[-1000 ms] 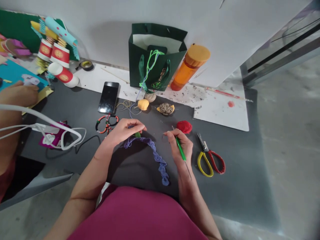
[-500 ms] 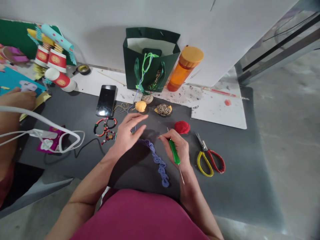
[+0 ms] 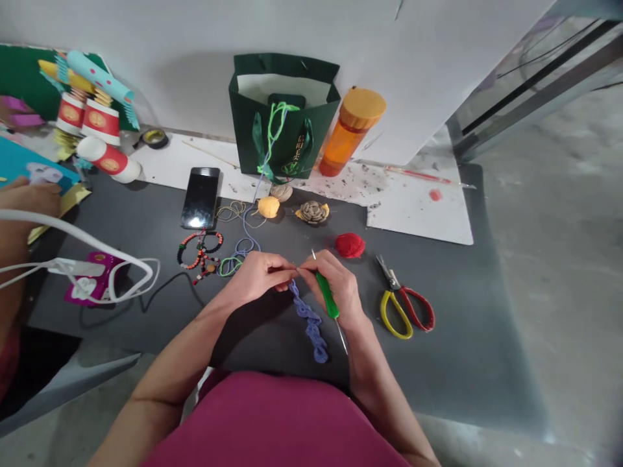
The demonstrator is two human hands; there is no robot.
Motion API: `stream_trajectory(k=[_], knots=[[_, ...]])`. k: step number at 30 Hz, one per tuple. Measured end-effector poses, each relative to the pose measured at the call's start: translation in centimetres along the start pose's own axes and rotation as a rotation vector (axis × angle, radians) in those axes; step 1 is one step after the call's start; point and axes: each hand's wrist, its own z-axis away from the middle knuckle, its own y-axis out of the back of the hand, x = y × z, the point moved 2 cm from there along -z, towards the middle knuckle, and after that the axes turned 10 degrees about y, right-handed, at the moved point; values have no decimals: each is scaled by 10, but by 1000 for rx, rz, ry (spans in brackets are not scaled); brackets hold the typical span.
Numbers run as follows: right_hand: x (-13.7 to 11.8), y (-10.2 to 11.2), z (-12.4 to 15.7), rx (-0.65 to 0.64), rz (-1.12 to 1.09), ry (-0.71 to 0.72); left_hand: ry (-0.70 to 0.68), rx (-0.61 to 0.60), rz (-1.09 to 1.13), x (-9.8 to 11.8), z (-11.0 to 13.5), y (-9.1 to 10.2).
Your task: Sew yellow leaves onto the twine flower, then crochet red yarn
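My right hand (image 3: 338, 285) is closed around a green-handled crochet hook (image 3: 327, 295), whose metal ends stick out above and below the fist. My left hand (image 3: 257, 279) is pinched at the top of a twisted blue-purple crocheted strip (image 3: 307, 318). The strip hangs down toward me over the dark table. Fingertips of both hands meet at its upper end, so the stitch there is hidden. Blue yarn (image 3: 248, 240) runs from behind my left hand up to the green bag.
Red-and-yellow-handled scissors (image 3: 396, 298) and a red yarn ball (image 3: 350, 245) lie to the right. Behind are a yellow ball (image 3: 268, 207), a rosette (image 3: 312, 212), a green paper bag (image 3: 282, 123) and an orange bottle (image 3: 350, 133). A phone (image 3: 200, 196), a beaded bracelet (image 3: 195, 253) and another person's hand (image 3: 36, 198) are left.
My left hand has come down and right, from open fingers to a pinch on the crocheted strip. The right hand has shifted slightly left to meet it, still holding the hook.
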Motion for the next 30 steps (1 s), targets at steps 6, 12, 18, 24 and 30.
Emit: stream_trajectory(k=[6, 12, 18, 24, 30], knots=[[-9, -2, 4, 275, 150, -168, 81, 8, 553, -2, -4, -5], [-12, -24, 8, 164, 83, -196, 83, -59, 753, -9, -9, -22], [-9, -18, 6, 276, -25, -234, 6, 14, 590, -8, -6, -20], [7, 11, 8, 502, 82, -380, -105, 199, -570, -4, 16, -1], [14, 19, 9, 492, 141, -337, -185, 152, -1016, -9, 7, 5]])
